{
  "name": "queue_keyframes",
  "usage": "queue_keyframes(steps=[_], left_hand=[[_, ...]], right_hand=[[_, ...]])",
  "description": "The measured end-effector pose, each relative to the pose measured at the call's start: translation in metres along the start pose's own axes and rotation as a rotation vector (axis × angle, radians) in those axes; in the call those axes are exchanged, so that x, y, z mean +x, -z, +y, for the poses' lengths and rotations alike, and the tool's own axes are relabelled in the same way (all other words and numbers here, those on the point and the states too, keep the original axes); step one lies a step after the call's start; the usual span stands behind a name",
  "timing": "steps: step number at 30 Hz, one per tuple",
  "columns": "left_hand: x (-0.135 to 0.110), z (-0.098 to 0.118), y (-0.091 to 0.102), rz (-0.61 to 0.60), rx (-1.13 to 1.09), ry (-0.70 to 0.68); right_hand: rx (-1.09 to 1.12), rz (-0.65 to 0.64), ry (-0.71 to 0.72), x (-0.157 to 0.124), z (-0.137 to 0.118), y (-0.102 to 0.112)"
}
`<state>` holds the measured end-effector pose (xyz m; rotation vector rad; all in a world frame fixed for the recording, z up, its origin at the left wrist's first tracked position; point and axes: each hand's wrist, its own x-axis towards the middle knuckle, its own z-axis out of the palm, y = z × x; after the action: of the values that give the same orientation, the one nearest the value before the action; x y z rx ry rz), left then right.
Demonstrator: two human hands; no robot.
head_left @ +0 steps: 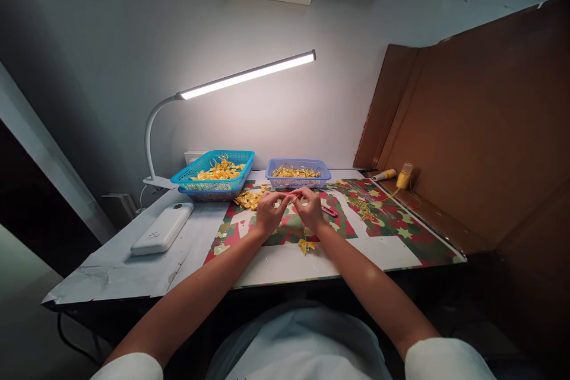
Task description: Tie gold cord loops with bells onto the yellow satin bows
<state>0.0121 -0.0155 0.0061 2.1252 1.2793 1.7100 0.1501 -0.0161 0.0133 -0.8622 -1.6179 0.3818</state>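
My left hand (271, 211) and my right hand (308, 209) meet above the camouflage-patterned sheet, fingertips pinched close together on a thin gold cord (291, 199). From my right hand the cord hangs down to a yellow ribbon bow (306, 246) near the table's front edge. A small pile of yellow bows (249, 199) lies just left of my left hand. Beside my right hand is a red-handled tool (329, 211), partly hidden. Gold cords (363, 209) lie loose on the sheet farther right.
A teal basket (187, 179) of yellow bows and a purple basket (298, 183) of gold pieces stand at the back. A white power bank (162, 229) lies left, below a lit lamp (249, 76). Cardboard (472, 119) walls the right side, near a yellow-capped bottle (404, 177).
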Motion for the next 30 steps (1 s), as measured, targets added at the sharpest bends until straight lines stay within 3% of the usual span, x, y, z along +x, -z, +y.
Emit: queue_keyframes(steps=[9, 15, 30], left_hand=[[-0.001, -0.003, -0.001, 0.015, 0.03, -0.065], [0.003, 0.0, 0.004, 0.074, 0.082, -0.208], [0.005, 0.0, 0.008, 0.094, 0.098, -0.238]], right_hand=[[0.064, 0.048, -0.124, 0.0, 0.006, -0.005], [0.171, 0.047, -0.229, 0.001, 0.011, -0.008], [0.201, 0.048, -0.259, 0.0, 0.005, -0.007]])
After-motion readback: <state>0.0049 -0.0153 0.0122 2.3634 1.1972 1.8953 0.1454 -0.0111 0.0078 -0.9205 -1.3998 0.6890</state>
